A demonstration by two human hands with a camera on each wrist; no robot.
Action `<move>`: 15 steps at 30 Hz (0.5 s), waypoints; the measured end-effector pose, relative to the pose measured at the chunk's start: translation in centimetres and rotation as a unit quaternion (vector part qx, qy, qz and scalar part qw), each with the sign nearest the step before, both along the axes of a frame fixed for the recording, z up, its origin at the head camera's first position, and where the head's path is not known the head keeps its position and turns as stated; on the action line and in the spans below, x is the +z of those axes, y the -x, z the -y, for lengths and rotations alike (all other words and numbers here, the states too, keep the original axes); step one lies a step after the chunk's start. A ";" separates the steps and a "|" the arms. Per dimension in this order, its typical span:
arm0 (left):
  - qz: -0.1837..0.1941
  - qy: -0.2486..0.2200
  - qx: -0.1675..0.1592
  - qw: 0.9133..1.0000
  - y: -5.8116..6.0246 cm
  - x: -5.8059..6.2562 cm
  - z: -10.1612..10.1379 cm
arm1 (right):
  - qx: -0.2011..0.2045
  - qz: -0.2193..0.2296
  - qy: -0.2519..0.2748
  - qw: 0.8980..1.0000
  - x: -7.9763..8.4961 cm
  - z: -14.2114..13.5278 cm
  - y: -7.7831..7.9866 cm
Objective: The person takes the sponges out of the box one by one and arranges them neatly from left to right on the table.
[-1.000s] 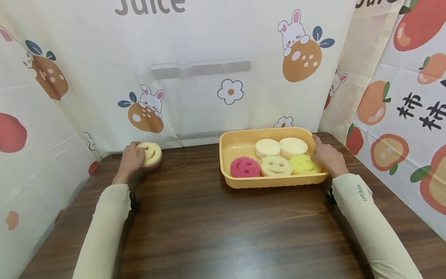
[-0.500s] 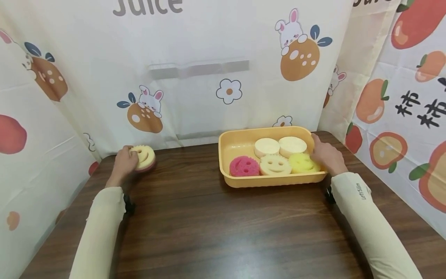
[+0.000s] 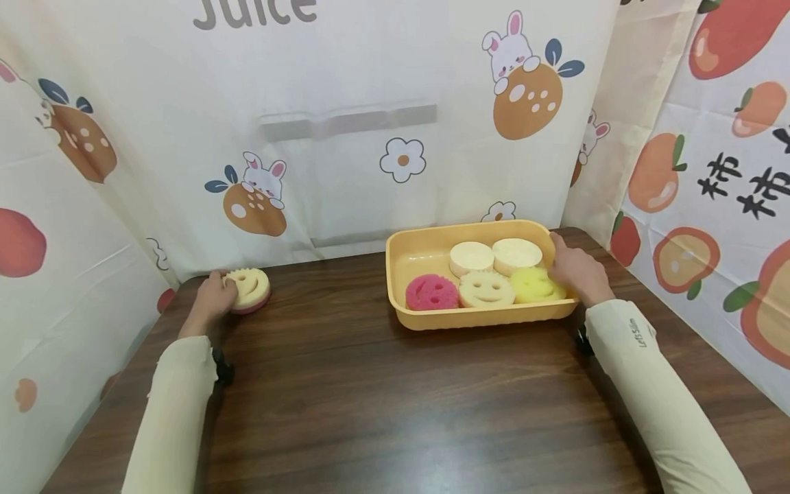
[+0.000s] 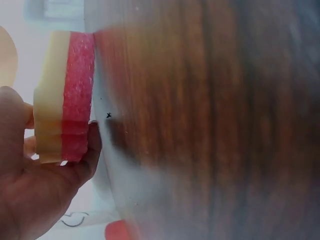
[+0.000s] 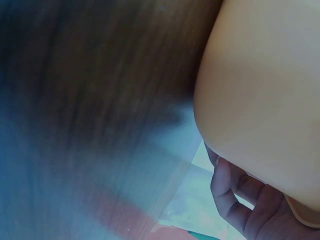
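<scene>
At the far left of the table, my left hand point(image 3: 216, 296) grips a round smiley-face sponge point(image 3: 249, 288) by its left edge. The left wrist view shows that sponge point(image 4: 75, 95) side on, pale yellow on one face and pinkish red on the other, with the thumb and fingers around its rim. My right hand point(image 3: 579, 271) holds the right end of a yellow plastic tray point(image 3: 420, 320). In the right wrist view, bent fingers point(image 5: 227, 185) lie against the tray's outer wall point(image 5: 260, 115).
Inside the tray sit a pink smiley sponge point(image 3: 432, 293), a cream one point(image 3: 487, 289) and a yellow one point(image 3: 535, 285) along the front. Two plain cream discs point(image 3: 472, 259) lie behind them. Printed cloth walls point(image 3: 345, 171) enclose the dark wooden table point(image 3: 370, 398).
My left hand has moved left with the sponge, toward the table's left edge. The right hand stays on the tray, and the head view has shifted slightly.
</scene>
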State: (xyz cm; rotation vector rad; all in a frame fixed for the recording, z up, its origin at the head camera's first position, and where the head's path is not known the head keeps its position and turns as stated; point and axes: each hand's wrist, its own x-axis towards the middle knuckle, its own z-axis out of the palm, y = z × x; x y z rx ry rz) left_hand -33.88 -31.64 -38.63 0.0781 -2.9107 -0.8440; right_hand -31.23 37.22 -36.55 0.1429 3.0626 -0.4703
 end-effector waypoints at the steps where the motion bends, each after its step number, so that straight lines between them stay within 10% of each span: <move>1: 0.006 0.002 -0.002 1.000 0.0 0.0 0.1 | 0.000 0.000 -0.001 1.000 0.0 0.0 0.0; 15: 0.043 0.021 -0.010 0.999 0.0 0.0 0.5 | -0.008 0.012 0.003 1.000 0.2 0.2 0.1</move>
